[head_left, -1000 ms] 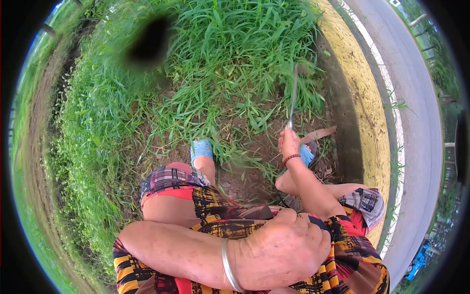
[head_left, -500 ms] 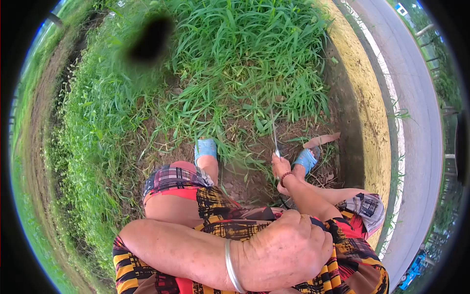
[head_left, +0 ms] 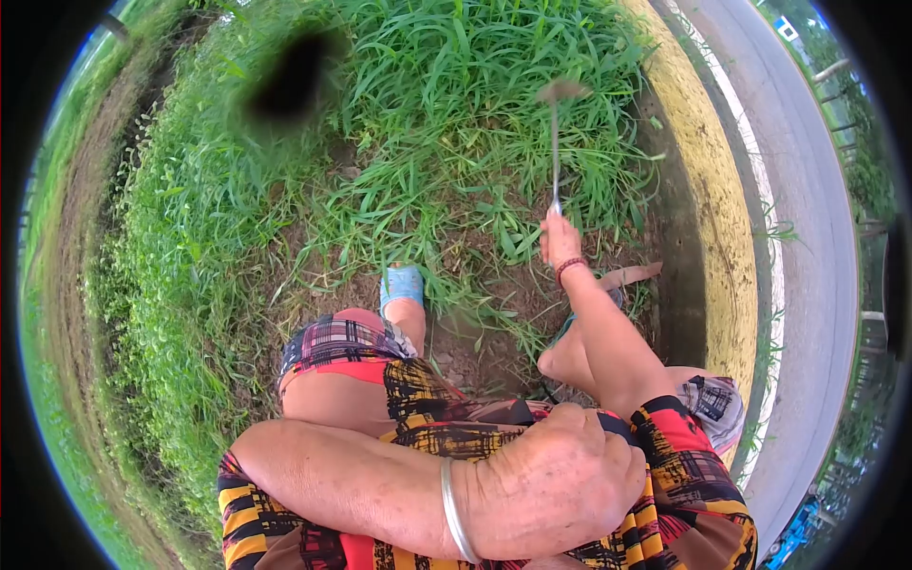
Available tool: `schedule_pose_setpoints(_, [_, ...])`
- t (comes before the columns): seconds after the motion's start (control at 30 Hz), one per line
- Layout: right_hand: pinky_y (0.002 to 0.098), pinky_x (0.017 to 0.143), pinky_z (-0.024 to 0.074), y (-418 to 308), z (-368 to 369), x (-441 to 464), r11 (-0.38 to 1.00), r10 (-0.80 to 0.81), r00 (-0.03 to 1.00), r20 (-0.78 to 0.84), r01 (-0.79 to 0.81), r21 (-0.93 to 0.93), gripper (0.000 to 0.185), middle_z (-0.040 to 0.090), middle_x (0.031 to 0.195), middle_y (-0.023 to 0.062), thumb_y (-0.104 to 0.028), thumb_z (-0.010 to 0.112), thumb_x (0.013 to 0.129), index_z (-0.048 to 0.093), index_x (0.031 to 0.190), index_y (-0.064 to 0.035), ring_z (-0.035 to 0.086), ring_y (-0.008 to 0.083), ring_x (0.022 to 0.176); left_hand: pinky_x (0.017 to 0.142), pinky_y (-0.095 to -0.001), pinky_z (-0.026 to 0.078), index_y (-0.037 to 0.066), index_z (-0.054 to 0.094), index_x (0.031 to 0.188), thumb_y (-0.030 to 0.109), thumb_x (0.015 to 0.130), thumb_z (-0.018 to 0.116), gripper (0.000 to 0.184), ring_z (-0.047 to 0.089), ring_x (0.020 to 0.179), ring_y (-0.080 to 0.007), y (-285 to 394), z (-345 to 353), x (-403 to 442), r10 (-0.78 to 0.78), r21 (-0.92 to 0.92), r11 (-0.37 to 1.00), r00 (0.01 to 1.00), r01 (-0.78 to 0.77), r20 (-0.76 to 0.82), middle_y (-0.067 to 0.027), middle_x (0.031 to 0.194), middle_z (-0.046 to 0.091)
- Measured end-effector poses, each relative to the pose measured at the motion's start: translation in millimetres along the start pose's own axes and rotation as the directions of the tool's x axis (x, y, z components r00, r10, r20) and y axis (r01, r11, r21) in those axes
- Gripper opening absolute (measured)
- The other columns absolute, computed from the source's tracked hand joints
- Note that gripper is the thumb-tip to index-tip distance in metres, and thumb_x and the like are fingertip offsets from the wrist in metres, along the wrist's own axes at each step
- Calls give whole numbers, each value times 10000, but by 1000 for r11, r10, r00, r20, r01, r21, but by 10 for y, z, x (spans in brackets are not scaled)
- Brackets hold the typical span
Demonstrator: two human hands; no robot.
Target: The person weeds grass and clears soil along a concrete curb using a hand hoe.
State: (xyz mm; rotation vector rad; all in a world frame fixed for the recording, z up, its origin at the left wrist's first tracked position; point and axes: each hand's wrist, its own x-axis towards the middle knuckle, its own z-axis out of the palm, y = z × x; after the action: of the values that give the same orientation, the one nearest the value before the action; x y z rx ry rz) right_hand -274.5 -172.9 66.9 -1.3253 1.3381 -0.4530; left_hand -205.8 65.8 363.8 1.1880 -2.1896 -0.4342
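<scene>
My right hand (head_left: 561,239), with a dark red bead bracelet on the wrist, is closed round the handle of a hand hoe (head_left: 556,157). Its thin metal shaft points away from me, and the blurred flat blade is over the tall grass (head_left: 475,57). My left hand (head_left: 560,483) lies across my lap in a fist, a silver bangle at its wrist. Its fingertips are turned under, so whatever they may hold is hidden. Cut grass and bare soil (head_left: 465,356) lie between my feet.
A blue slipper (head_left: 403,287) is on my left foot; my right foot is partly behind my arm. A brown flat piece (head_left: 632,275) lies by the yellow kerb (head_left: 712,180). Past it runs the road (head_left: 798,171). Leafy weeds (head_left: 161,323) grow on the left.
My right hand has moved forward and up with the hoe, lifting its blade from low in the grass to the taller clump. My left hand stays in place.
</scene>
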Motion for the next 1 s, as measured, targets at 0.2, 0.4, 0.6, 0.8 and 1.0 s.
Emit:
schedule_pose_setpoints(0.2, [308,385,353,1795,-243,-118,856,11,1000,-27,-23,-516,508,447,459,55,-531,498,822,579,730,-39,434,178,359,537,-271,413,-2,591,886,231,697,538,305,594,659,-183,-35,-178,-3,-38,60,998,998,35,49,-70,697,570])
schedule_pose_setpoints(0.4, [226,360,317,194,-76,-208,984,83,994,-65,-71,161,408,465,500,-2,-436,523,857,560,709,-58,422,89,384,505,-304,393,54,558,665,190,672,539,137,527,561,-161,24,-262,-24,-41,118,992,997,49,-72,-46,586,522])
schedule_pose_setpoints(0.6, [228,435,393,-427,259,215,925,-242,970,27,222,309,356,505,585,-6,-406,448,914,555,844,-74,492,89,482,497,-300,389,47,566,667,191,676,542,146,529,565,-164,15,-258,-41,-37,91,995,997,43,-67,-52,591,535])
schedule_pose_setpoints(0.8, [315,332,316,977,65,3,932,351,924,149,-329,-152,479,420,455,27,-535,441,855,543,747,-79,408,153,346,494,-301,385,40,570,681,184,677,545,146,526,563,-169,13,-275,-73,-40,136,989,996,52,-85,-54,592,534])
schedule_pose_setpoints(1.0, [247,339,284,834,-14,-314,958,287,957,29,-287,-23,429,437,476,-3,-498,529,825,553,748,-77,396,103,361,489,-300,381,29,575,699,183,681,545,158,528,567,-173,-20,-282,-101,-47,89,995,997,52,-65,-57,592,537])
